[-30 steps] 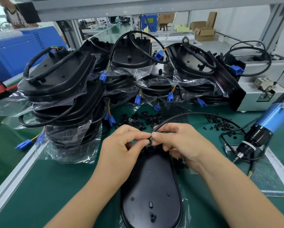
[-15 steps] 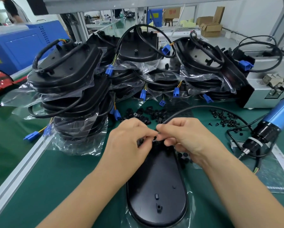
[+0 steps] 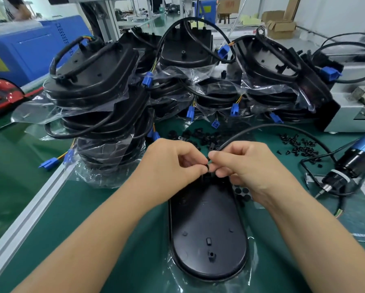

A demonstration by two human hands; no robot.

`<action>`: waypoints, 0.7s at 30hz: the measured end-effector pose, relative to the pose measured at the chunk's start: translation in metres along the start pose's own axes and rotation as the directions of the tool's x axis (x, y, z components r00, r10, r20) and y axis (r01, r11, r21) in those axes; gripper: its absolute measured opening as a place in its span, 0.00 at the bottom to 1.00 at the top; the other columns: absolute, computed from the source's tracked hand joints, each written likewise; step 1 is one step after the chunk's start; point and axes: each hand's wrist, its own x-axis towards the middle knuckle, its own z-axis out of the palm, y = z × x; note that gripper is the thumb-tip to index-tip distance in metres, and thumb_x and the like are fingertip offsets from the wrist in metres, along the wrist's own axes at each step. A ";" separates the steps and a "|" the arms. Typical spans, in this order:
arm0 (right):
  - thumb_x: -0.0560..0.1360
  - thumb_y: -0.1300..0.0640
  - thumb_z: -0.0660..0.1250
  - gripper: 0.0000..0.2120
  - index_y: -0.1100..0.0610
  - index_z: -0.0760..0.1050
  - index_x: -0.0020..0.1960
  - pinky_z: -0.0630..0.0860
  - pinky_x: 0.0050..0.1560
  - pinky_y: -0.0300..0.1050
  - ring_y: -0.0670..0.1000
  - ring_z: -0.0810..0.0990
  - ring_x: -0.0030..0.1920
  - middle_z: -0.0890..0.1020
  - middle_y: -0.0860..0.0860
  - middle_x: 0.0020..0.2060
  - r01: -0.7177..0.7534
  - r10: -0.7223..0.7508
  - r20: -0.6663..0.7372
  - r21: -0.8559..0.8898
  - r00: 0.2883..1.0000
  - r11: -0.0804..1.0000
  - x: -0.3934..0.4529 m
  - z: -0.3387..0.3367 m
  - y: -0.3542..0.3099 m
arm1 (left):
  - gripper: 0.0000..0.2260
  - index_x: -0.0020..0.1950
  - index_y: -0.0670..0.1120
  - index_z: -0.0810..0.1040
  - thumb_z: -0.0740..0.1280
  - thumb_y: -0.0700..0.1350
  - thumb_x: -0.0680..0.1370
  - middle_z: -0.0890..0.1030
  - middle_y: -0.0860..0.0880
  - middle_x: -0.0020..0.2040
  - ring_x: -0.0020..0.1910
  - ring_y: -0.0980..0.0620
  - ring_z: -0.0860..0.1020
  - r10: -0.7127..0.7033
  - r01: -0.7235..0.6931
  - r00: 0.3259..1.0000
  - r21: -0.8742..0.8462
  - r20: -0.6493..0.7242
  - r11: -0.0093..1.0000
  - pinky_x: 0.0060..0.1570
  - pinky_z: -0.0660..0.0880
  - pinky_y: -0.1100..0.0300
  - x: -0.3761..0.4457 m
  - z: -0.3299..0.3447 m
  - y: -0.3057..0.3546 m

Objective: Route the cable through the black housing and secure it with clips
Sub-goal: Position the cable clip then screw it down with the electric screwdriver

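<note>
Your left hand (image 3: pixel 173 166) & right hand (image 3: pixel 247 166) fingers pinch the thin black rubber cable (image 3: pixel 262 129) together over the oval black plastic housing (image 3: pixel 208 231), prob. to steady it for clipping.

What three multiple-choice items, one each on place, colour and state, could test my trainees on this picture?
1. Where is the screwdriver?
A. right of the hands
B. on the stacks
C. left edge

2. What colour are the connectors on the stacked housings?
A. red
B. blue
C. white

3. What are the hands doing?
A. resting flat
B. pinching a small black part at the cable
C. holding the screwdriver

A: it lies at the right.
B: every plug is blue.
B: left hand and right hand meet over the housing.
</note>
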 end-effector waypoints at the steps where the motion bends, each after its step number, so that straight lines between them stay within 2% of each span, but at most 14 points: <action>1: 0.68 0.56 0.73 0.08 0.56 0.78 0.31 0.67 0.22 0.33 0.42 0.77 0.26 0.85 0.52 0.30 0.017 -0.017 -0.006 -0.004 1.000 1.000 0.000 0.000 0.000 | 0.04 0.38 0.51 0.84 0.76 0.43 0.67 0.82 0.55 0.31 0.30 0.63 0.76 -0.034 0.034 0.999 -0.029 0.013 0.999 0.34 0.72 0.72 0.002 0.000 -0.001; 5: 0.69 0.58 0.73 0.09 0.57 0.78 0.31 0.69 0.22 0.33 0.42 0.78 0.25 0.83 0.51 0.27 0.055 -0.055 -0.009 0.019 0.998 0.998 0.000 0.001 0.001 | 0.09 0.44 0.50 0.83 0.77 0.44 0.66 0.83 0.54 0.37 0.34 0.62 0.77 -0.140 0.151 0.986 -0.140 0.085 0.979 0.36 0.73 0.72 0.010 -0.002 -0.007; 8: 0.69 0.58 0.73 0.08 0.58 0.79 0.33 0.74 0.26 0.34 0.44 0.80 0.27 0.83 0.51 0.27 0.039 -0.039 0.004 0.065 0.999 0.997 -0.001 0.000 0.002 | 0.03 0.41 0.49 0.85 0.75 0.43 0.68 0.83 0.54 0.32 0.32 0.63 0.78 -0.157 0.210 0.958 -0.214 0.242 0.954 0.36 0.73 0.74 0.016 -0.005 -0.010; 12: 0.68 0.56 0.74 0.07 0.58 0.81 0.35 0.77 0.29 0.35 0.47 0.83 0.31 0.85 0.53 0.31 0.035 -0.035 0.000 0.058 0.999 0.998 -0.001 0.000 0.004 | 0.01 0.39 0.48 0.83 0.73 0.42 0.71 0.81 0.52 0.34 0.35 0.59 0.77 -0.177 0.280 0.917 -0.260 0.358 0.924 0.41 0.74 0.68 0.021 -0.005 -0.015; 16: 0.69 0.57 0.73 0.06 0.59 0.81 0.36 0.76 0.29 0.34 0.46 0.83 0.31 0.85 0.52 0.31 0.016 -0.017 0.012 0.072 1.000 0.997 0.000 0.000 0.005 | 0.04 0.38 0.48 0.82 0.72 0.41 0.72 0.80 0.53 0.34 0.35 0.60 0.76 -0.174 0.294 0.905 -0.274 0.389 0.916 0.39 0.73 0.70 0.023 -0.004 -0.019; 21: 0.70 0.61 0.72 0.04 0.57 0.81 0.36 0.75 0.27 0.34 0.43 0.80 0.28 0.84 0.50 0.28 0.015 -0.019 0.057 0.069 0.998 0.997 0.000 -0.003 0.007 | 0.04 0.38 0.48 0.81 0.70 0.43 0.74 0.79 0.53 0.33 0.35 0.58 0.74 -0.160 0.232 0.926 -0.183 0.341 0.955 0.41 0.71 0.63 0.025 0.000 -0.017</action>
